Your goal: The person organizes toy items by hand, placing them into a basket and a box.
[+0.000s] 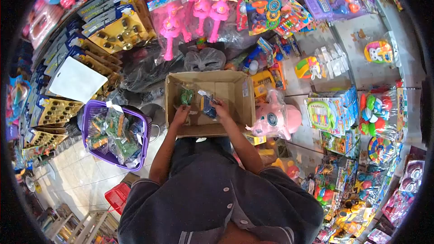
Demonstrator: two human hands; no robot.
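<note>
Toy shop, both hands in box.

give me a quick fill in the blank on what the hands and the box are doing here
1. Both hands reach into an open ____ box.
2. The right hand touches a small packet that is mostly ____ in colour.
3. The left hand is beside a small ____ packet.
4. To the person's left stands a ____ basket full of packets.

Missing words: cardboard; blue; green; purple
</note>
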